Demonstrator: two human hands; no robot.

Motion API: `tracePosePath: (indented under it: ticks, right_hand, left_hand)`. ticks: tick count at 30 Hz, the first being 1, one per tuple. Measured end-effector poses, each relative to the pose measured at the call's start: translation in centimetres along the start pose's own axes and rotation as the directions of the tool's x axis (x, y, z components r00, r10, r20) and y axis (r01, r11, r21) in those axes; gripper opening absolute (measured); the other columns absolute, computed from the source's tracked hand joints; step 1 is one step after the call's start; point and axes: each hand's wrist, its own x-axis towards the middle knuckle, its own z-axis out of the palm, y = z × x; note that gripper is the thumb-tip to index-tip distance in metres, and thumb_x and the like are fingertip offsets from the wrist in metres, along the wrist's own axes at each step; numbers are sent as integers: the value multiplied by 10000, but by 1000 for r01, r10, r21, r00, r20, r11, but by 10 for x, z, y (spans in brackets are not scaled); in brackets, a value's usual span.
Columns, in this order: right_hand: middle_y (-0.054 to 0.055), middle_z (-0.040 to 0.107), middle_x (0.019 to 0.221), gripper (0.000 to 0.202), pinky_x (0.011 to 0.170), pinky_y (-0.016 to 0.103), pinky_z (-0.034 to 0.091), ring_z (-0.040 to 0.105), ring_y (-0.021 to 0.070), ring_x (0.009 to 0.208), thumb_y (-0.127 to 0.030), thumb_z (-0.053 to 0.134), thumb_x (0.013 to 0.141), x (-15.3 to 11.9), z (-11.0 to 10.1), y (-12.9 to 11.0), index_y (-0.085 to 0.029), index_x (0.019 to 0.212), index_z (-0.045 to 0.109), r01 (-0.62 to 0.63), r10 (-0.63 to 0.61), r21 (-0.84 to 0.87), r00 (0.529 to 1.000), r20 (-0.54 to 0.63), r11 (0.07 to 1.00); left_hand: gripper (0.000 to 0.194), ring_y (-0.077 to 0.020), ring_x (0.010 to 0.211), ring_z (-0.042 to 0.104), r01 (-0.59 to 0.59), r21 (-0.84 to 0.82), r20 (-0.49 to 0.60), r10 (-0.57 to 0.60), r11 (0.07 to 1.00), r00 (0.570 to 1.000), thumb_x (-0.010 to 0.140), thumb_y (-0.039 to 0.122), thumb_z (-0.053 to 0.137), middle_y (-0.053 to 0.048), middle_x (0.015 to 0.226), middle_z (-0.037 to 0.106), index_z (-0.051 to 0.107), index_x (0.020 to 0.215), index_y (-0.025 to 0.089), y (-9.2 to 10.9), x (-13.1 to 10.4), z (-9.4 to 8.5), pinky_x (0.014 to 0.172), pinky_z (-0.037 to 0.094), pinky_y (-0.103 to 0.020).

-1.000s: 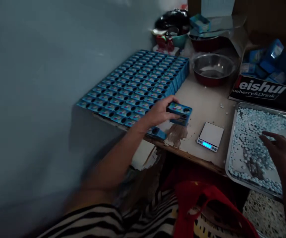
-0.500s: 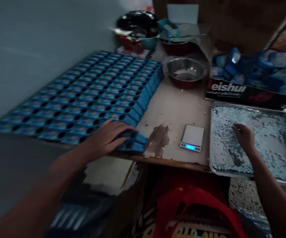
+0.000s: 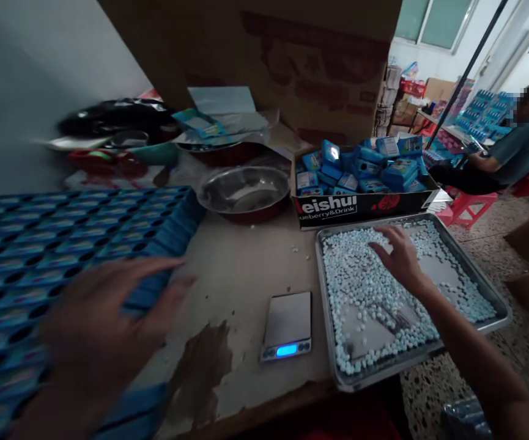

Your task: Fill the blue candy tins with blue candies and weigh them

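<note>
While the open left hand (image 3: 103, 318) hovers above blue boxes (image 3: 62, 238) too numerous to count, long axes left-to-right, dark ovals (image 3: 19, 335) rightward, one scale (image 3: 288, 321) lies to its right; beyond, one tray (image 3: 448, 272) of pellets (image 3: 360, 260) underlies the right hand (image 3: 399, 256), fingers parted.

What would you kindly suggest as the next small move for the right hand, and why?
Probably the right hand should close on a few of the small pale pieces: it is over the tray that holds them, with thumb and fingers parted, and the scale beside the tray has its display lit.
</note>
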Motion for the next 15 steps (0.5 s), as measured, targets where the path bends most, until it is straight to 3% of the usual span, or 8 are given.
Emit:
tracePosePath:
  ticks: [1,3,6,7,9,11,12,15]
  right_hand:
    - [153,791,1300,314,1121,551,549,701,365,1256,-434,691,1024,25,-8,6,-261,1269,783,5,-7,-54,999,-33,999]
    - [158,793,1295,312,1128,539,532,693,365,1262,-388,665,1024,84,-20,22,-236,1270,782,-26,13,-147,996,-89,989]
    - [135,818,1180,361,1045,468,544,734,322,1121,-313,647,1009,178,-24,49,-197,1333,758,-96,81,-191,993,-86,977]
    - [131,823,1145,376,1020,442,542,737,308,1088,-315,643,1018,208,-20,55,-182,1352,752,-113,101,-187,992,-74,976]
    - [136,824,1134,380,1001,409,531,733,292,1088,-344,627,1049,263,-6,62,-148,1350,753,-137,132,-189,990,-42,972]
    - [154,814,1216,400,1023,400,517,721,289,1146,-403,591,1092,311,15,64,-129,1332,757,-140,143,-202,990,3,969]
    - [166,805,1260,432,1041,403,513,715,291,1178,-453,574,1109,331,27,64,-124,1320,759,-134,147,-215,988,45,967]
    - [204,785,1316,541,1081,419,515,708,321,1245,-589,629,1082,375,60,64,-105,1283,766,-108,190,-311,951,245,944]
  left_hand:
    - [290,-372,1139,714,-30,-39,-21,29,999,999,944,440,759,27,1150,783,779,1230,482,27,38,36,1114,504,-593]
    - [270,-341,1046,751,-89,-194,54,101,977,993,923,430,815,-57,1101,799,759,1140,281,76,115,119,995,579,-517]
    - [319,-339,1103,725,-175,-217,239,226,960,944,842,164,791,-158,1172,775,706,1149,165,127,210,247,995,574,-480]
    - [341,-343,1175,703,-254,-206,269,304,945,914,829,88,742,-181,1247,758,700,1160,155,138,233,284,1048,554,-482]
    - [498,-347,1344,632,-453,-213,370,501,866,782,784,-27,658,-204,1437,697,685,1254,137,152,265,345,1163,491,-496]
    - [597,-364,1428,581,-581,-209,464,602,787,649,795,-69,596,-226,1510,656,663,1361,107,157,283,384,1183,470,-518]
    - [591,-373,1429,582,-613,-210,492,624,761,607,822,-72,572,-239,1492,662,663,1383,90,157,288,396,1165,481,-523]
    - [459,-380,1371,627,-647,-234,492,662,726,565,914,-33,532,-246,1355,711,728,1314,77,146,295,406,1145,500,-528]
